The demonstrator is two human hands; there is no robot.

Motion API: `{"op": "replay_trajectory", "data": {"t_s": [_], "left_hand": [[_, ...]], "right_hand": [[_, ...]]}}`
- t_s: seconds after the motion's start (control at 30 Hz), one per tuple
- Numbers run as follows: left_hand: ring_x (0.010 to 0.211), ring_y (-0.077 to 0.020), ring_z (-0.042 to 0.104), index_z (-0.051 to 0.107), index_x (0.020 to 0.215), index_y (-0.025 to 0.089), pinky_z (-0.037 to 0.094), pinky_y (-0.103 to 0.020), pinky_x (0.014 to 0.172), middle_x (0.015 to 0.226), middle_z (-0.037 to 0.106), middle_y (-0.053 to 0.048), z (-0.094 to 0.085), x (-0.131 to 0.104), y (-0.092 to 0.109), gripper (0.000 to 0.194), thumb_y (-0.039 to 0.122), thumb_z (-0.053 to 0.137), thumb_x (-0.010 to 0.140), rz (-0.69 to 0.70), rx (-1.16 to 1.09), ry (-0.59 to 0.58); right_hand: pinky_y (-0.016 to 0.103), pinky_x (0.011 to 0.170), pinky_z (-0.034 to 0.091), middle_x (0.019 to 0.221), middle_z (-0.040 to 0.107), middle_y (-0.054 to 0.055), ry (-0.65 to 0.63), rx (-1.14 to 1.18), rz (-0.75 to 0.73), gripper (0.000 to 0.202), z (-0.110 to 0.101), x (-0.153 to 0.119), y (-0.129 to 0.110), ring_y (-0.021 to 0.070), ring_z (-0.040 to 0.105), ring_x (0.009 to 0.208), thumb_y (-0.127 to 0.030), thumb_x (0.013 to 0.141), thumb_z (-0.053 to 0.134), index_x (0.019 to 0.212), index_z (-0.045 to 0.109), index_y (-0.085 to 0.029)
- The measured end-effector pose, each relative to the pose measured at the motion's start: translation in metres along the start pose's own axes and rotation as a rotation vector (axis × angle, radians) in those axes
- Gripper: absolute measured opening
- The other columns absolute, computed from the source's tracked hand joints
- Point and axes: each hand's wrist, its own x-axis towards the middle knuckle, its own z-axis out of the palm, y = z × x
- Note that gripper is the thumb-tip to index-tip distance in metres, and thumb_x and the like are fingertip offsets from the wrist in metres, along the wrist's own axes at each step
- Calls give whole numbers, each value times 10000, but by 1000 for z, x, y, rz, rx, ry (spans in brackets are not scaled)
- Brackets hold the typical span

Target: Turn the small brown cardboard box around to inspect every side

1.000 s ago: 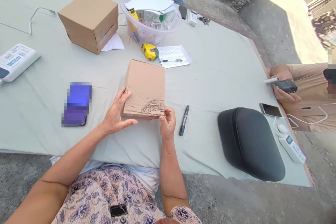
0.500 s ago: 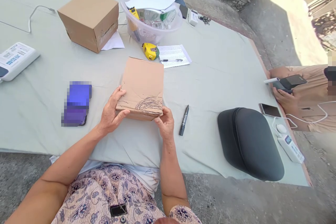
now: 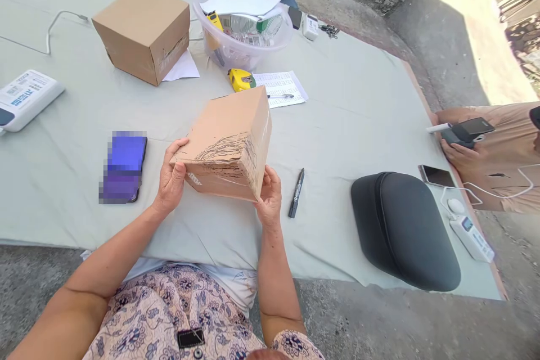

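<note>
Between my two hands a small cardboard box point(image 3: 228, 129) is held tilted, with dark pen scribbles across its near right corner. My left hand point(image 3: 171, 180) grips its left near corner, thumb on the near side. At the lower right corner my right hand point(image 3: 269, 197) pinches the box, some fingers hidden behind it. A black marker point(image 3: 296, 193) lies on the table to the right of my right hand. Left of my left hand is a phone point(image 3: 124, 166), its screen blurred out. Just beyond the box sit a yellow tape measure point(image 3: 240, 80) and a printed sheet point(image 3: 287, 87) with a pen on it.
A larger cardboard box point(image 3: 143, 31) stands at the back left, beside a plastic basket point(image 3: 240, 56) of papers and bottles. A black case point(image 3: 405, 230) and a white power bank point(image 3: 471, 238) are at right. Two other people sit at the table's edges.
The box has been tipped and turned in my hands, so its right side and more of its near side now show. My left hand has shifted slightly left with it.
</note>
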Motion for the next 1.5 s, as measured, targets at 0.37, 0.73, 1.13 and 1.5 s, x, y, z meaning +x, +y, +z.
{"op": "replay_trajectory", "data": {"t_s": [0.37, 0.73, 1.13, 1.5], "left_hand": [[953, -245, 750, 435, 1309, 277, 655, -410, 735, 1195, 716, -86, 13, -5, 16, 699, 672, 723, 809, -568, -467, -270], [1256, -331, 642, 428, 1435, 235, 597, -470, 963, 1404, 587, -169, 11, -13, 5, 880, 624, 814, 746, -292, 6, -306], [1417, -322, 512, 226, 1538, 263, 471, -504, 1140, 1520, 454, -190, 16, -23, -3, 957, 527, 799, 819, 36, 327, -126], [1515, -407, 361, 47, 1589, 306, 383, -583, 1199, 1620, 293, -219, 16, -23, -10, 1315, 634, 893, 637, -61, 232, -176]], "right_hand": [[419, 858, 591, 1545, 433, 146, -80, -147, -95, 1081, 20, -7, 6, 300, 593, 1229, -767, 606, 826, 1506, 397, -351], [384, 763, 588, 1506, 448, 125, -64, -174, -113, 861, 21, -7, 1, 262, 606, 1115, -655, 654, 861, 1380, 535, -327], [338, 645, 552, 1181, 655, 69, -115, -207, -98, 634, 27, -7, -3, 176, 622, 806, -503, 797, 803, 1344, 554, -302], [310, 608, 536, 1105, 586, 54, -187, -229, -190, 470, 26, -7, -5, 134, 602, 731, -404, 878, 747, 1311, 594, -300]]}}
